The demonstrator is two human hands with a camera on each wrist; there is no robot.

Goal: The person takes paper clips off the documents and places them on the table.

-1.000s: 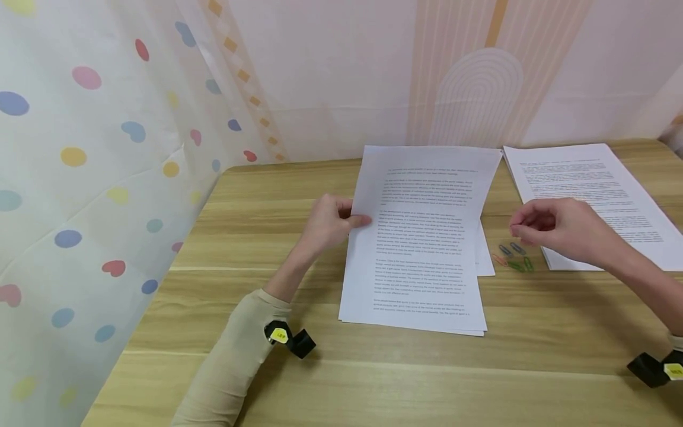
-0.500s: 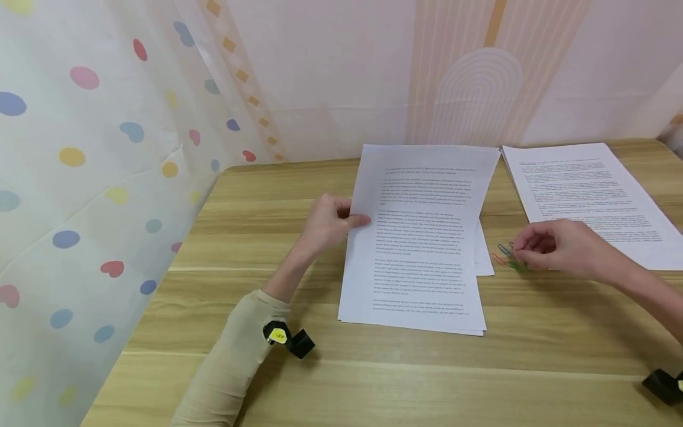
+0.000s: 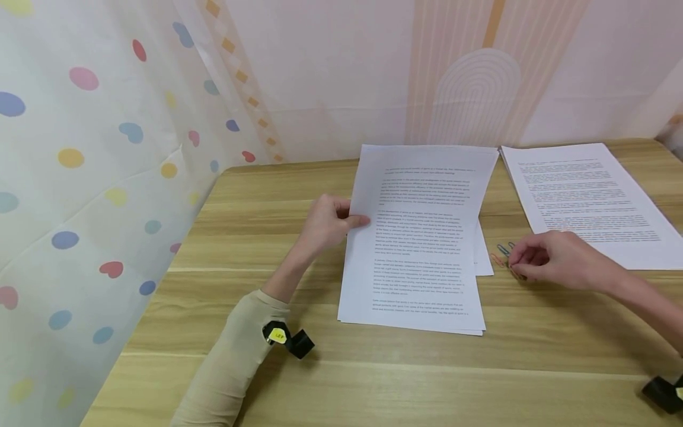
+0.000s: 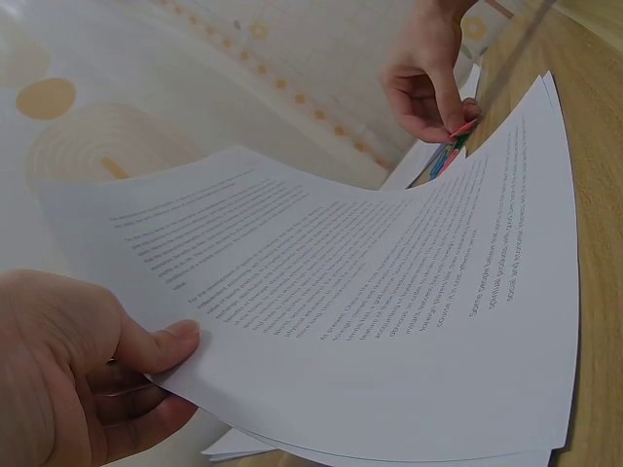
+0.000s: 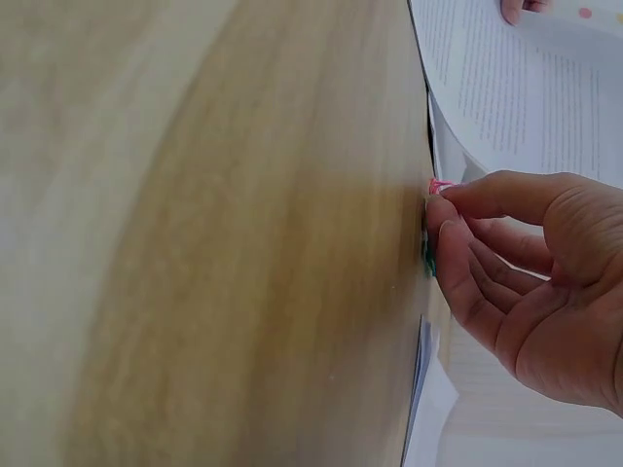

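My left hand (image 3: pixel 325 222) pinches the left edge of a thin sheaf of printed pages (image 3: pixel 421 237), thumb on top; the pages (image 4: pixel 389 321) curve up off the wooden table (image 3: pixel 405 379). To the right of the sheaf lies a small cluster of coloured paper clips (image 3: pixel 501 252). My right hand (image 3: pixel 555 258) is down on them, thumb and forefinger pinching a pinkish-red clip (image 5: pixel 438 185), which also shows at the fingertips in the left wrist view (image 4: pixel 458 128). Green and blue clips (image 4: pixel 446 158) lie just under it.
A second stack of printed sheets (image 3: pixel 581 196) lies at the back right. Another sheet (image 3: pixel 484 255) pokes out from under the sheaf. A dotted curtain (image 3: pixel 96 178) hangs along the table's left side, a wall behind. Bare wood lies along the front edge.
My right hand came down and to the left from above the right stack onto the paper clips and closed its fingertips on one. The left hand and sheaf stayed put.
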